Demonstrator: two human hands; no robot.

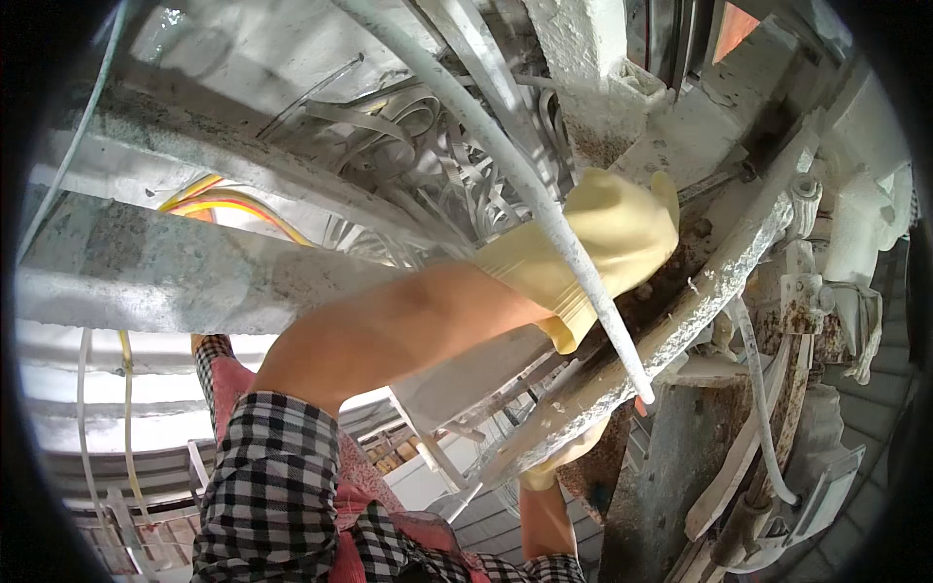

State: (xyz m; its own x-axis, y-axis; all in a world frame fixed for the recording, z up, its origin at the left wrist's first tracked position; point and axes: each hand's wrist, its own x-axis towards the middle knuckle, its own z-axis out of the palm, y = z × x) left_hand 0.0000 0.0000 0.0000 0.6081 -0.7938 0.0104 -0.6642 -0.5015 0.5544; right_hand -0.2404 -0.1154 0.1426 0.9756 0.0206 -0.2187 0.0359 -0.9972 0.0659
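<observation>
My left hand [627, 228], in a pale yellow rubber glove, reaches far up and right, beyond a thin grey rod [515, 170] that crosses in front of the glove. It is nearest a dirty, dark recess beside a thick pipe [705, 291] crusted with white residue. The fingers bend down out of sight, so what they touch is hidden. Lower down, my right hand [575, 453], gloved alike, is at the underside of the same pipe. The pipe covers its fingers, and I cannot tell whether it grips the pipe.
A broad grey beam [165, 267] runs across the left, with yellow and red hoses [233, 199] behind it. Tangled pale strips [466, 175] lie at the upper middle. Crusted fittings [802, 291] and a grey metal plate [661, 476] stand at the right.
</observation>
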